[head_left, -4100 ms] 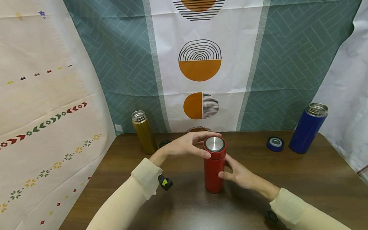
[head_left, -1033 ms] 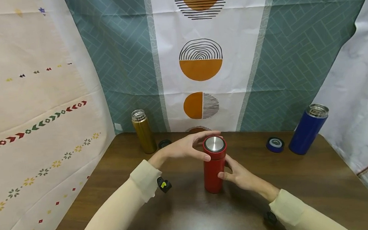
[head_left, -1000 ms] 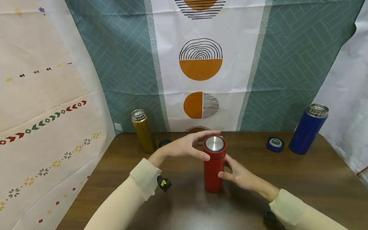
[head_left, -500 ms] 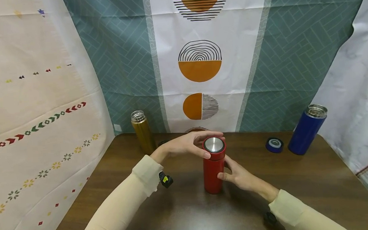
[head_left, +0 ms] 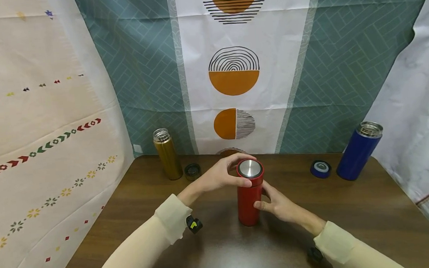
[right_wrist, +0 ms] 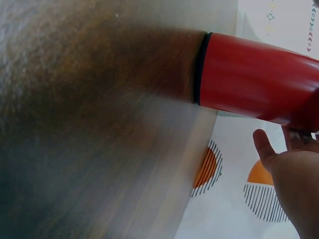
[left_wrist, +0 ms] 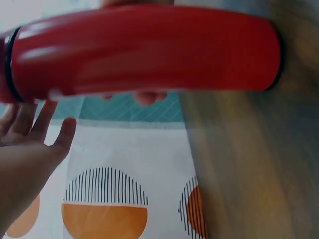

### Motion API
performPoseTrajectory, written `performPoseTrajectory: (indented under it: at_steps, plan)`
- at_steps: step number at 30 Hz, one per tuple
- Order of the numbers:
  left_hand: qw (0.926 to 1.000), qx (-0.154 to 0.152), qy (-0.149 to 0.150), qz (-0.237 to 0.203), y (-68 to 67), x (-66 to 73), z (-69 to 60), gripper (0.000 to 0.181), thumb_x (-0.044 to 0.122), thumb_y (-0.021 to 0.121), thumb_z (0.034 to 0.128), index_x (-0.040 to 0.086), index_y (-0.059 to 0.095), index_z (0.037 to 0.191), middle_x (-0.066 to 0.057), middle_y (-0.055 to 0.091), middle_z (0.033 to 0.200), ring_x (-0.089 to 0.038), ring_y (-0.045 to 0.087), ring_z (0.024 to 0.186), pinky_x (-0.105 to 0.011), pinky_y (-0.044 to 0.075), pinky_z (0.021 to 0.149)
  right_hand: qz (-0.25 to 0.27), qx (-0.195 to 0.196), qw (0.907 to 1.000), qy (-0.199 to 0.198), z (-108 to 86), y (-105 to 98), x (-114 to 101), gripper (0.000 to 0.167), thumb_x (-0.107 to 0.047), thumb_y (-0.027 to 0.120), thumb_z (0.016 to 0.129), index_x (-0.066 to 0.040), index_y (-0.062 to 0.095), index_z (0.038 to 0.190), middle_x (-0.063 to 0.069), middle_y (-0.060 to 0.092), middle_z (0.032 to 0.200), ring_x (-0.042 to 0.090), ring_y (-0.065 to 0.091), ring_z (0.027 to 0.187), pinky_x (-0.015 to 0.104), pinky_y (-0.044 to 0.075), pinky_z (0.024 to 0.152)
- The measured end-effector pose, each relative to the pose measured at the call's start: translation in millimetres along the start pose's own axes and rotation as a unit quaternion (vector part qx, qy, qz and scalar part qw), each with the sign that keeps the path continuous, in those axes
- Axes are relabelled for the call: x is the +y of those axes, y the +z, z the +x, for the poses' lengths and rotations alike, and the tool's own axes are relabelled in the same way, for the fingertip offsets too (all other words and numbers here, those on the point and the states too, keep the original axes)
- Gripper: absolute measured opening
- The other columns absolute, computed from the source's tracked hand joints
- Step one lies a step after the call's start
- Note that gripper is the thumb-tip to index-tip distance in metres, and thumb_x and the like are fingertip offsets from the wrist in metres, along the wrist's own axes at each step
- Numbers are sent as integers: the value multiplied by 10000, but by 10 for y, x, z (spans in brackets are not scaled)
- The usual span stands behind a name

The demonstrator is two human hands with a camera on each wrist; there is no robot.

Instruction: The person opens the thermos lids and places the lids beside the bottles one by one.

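Note:
A red thermos (head_left: 248, 208) stands upright on the wooden table in the head view, its red lid with a silver top (head_left: 250, 169) in place. My left hand (head_left: 217, 177) grips this lid from the left, thumb at its front and fingers behind it. Lower down, my right hand (head_left: 281, 204) holds the thermos body from the right, with the thumb in front and the other fingers mostly hidden behind. The thermos base meets the table in the right wrist view, where part of the right hand (right_wrist: 299, 174) shows. In the left wrist view the left hand (left_wrist: 30, 154) is beside the lid end.
At the back left stands a gold bottle (head_left: 168, 158) without its lid, a black lid (head_left: 192, 171) beside it. A blue bottle (head_left: 358, 153), also uncapped, stands at the back right. Its blue lid (head_left: 320, 169) lies to its left. A patterned cloth (head_left: 303, 115) hangs behind the table.
My left hand has turned on the lid, its thumb shifting right across the front and its fingertips drawing back left. The black lid is now more visible. Thermos and right hand stay put.

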State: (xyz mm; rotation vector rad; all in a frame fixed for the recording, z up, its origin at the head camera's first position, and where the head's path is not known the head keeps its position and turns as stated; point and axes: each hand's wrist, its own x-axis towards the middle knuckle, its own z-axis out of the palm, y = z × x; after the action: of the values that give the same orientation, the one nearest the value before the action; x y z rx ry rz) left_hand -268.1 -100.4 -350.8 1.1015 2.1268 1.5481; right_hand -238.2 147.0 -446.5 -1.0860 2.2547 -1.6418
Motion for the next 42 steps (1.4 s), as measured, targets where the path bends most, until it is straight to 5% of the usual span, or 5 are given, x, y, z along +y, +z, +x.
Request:
performPoseTrajectory:
  at_steps: [4, 19, 26, 36, 42]
  plan:
    - [9999, 42, 63, -74, 49, -11, -32, 797, 525, 790, 881, 206, 468, 1537, 29, 547, 1464, -143, 516, 1355, -468, 386, 1173, -5, 7, 10000, 27, -6, -1, 2, 745, -199, 701, 993, 8, 295, 1582, 240, 410, 1577, 513, 330, 1470, 759, 274, 1127]
    - [9900, -1295, 91, -553, -234, 54, 136, 743, 299, 735, 946, 202, 404, 1604, 22, 496, 1575, -195, 481, 1420, -409, 384, 1183, -18, 47, 10000, 12, -11, 2, 18, 757, -194, 706, 991, 11, 287, 1588, 239, 401, 1588, 507, 316, 1482, 753, 265, 1135]
    - [9917, -1172, -110, -509, -220, 61, 118, 694, 210, 764, 931, 205, 479, 1564, 23, 533, 1538, -197, 512, 1391, -409, 436, 1145, 22, 32, 10000, 23, -6, 2, 13, 746, -203, 698, 995, 0, 290, 1586, 234, 407, 1580, 505, 319, 1479, 758, 262, 1134]
    - [9990, -140, 81, -427, -14, 3, 35, 708, 374, 832, 879, 129, 509, 1459, -53, 601, 1385, -207, 562, 1301, -493, 401, 1162, 17, 18, 9999, 128, -1, -9, 11, 747, -181, 688, 999, 1, 272, 1592, 236, 393, 1589, 502, 324, 1474, 750, 276, 1134]
    - [9976, -592, 65, -344, -66, 26, 36, 802, 304, 800, 904, 155, 397, 1581, -11, 505, 1519, -184, 511, 1369, -478, 391, 1176, 0, 23, 10000, 61, -7, -1, 6, 743, -213, 692, 998, 11, 290, 1581, 244, 404, 1579, 512, 324, 1473, 757, 274, 1129]
